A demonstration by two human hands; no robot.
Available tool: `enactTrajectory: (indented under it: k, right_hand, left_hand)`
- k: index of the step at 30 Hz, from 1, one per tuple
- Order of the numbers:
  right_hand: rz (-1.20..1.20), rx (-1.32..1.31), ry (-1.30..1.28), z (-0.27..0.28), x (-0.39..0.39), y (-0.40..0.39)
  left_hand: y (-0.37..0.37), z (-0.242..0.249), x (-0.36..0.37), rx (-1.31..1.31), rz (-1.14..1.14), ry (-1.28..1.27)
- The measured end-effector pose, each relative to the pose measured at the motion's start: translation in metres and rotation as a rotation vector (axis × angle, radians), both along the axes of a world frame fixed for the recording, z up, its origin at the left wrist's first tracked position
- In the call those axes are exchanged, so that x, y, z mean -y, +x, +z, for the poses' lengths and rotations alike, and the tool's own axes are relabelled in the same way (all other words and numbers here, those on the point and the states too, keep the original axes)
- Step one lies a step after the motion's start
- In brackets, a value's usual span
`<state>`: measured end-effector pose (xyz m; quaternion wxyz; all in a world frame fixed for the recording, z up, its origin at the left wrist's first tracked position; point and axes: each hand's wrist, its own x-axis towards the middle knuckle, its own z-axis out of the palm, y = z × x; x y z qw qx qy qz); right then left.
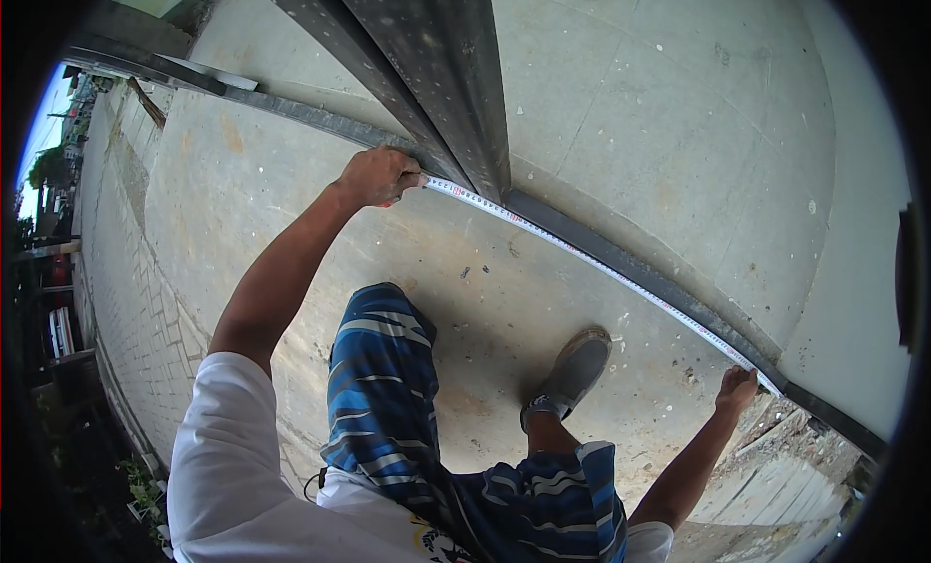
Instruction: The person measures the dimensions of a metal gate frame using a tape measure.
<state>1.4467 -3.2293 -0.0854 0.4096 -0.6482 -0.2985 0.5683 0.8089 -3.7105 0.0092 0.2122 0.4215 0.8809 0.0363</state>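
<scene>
A white tape measure (601,264) is stretched out along a dark metal rail (621,253) on the floor, running from upper left to lower right. My left hand (381,178) is closed on its left part, beside the foot of a dark metal post (436,68). A small orange-red bit shows under those fingers; what it belongs to is hidden. At the other side, my right hand (738,389) pinches the tape close to its right end, by the wall. The tape passes just in front of the post's base.
Pale concrete floor (679,107) lies beyond the rail, with a light wall (863,224) at the right. My shoe (572,369) and bent knee (383,321) are on the near side. Broken rubble (805,447) is at lower right, and a paved street (126,272) at left.
</scene>
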Motion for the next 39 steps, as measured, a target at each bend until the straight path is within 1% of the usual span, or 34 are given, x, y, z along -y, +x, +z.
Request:
enactTrajectory:
  k: [3,7,10,12,15,19,25,27,30,33,39]
  right_hand:
    - [-0.039,0.028,0.019,0.006,0.006,-0.009]
    - [0.002,0.002,0.031,0.005,0.007,-0.005]
    - [-0.026,0.008,0.04,0.0,0.005,-0.002]
    - [-0.02,0.004,0.03,-0.001,0.005,-0.004]
    - [-0.043,-0.035,0.041,0.003,0.012,-0.008]
    - [-0.001,-0.062,0.066,0.005,0.018,-0.009]
    - [-0.003,-0.083,0.05,0.004,0.019,-0.009]
    - [-0.017,-0.094,0.065,0.003,0.022,-0.011]
    - [-0.015,-0.118,0.094,0.002,0.025,-0.01]
    - [-0.02,-0.122,0.093,-0.001,0.022,-0.009]
    - [-0.025,-0.093,0.077,-0.004,0.016,-0.005]
  left_hand:
    - [0.002,0.003,0.0,0.007,0.001,0.001]
    - [0.005,0.008,-0.001,-0.023,-0.012,-0.015]
    - [0.006,0.004,-0.001,-0.094,-0.063,0.021]
    - [0.008,0.004,-0.001,-0.127,-0.063,-0.018]
    - [0.007,0.003,-0.002,-0.132,-0.082,-0.054]
    - [0.009,0.007,-0.002,-0.136,-0.108,0.017]
    - [0.011,0.011,-0.003,-0.09,-0.072,0.007]
    - [0.011,0.008,-0.002,-0.143,-0.097,0.066]
    - [0.009,0.008,0.0,-0.099,-0.091,0.092]
    - [0.009,0.011,-0.001,-0.11,-0.11,0.119]
    - [0.009,0.017,-0.004,-0.087,-0.101,0.074]
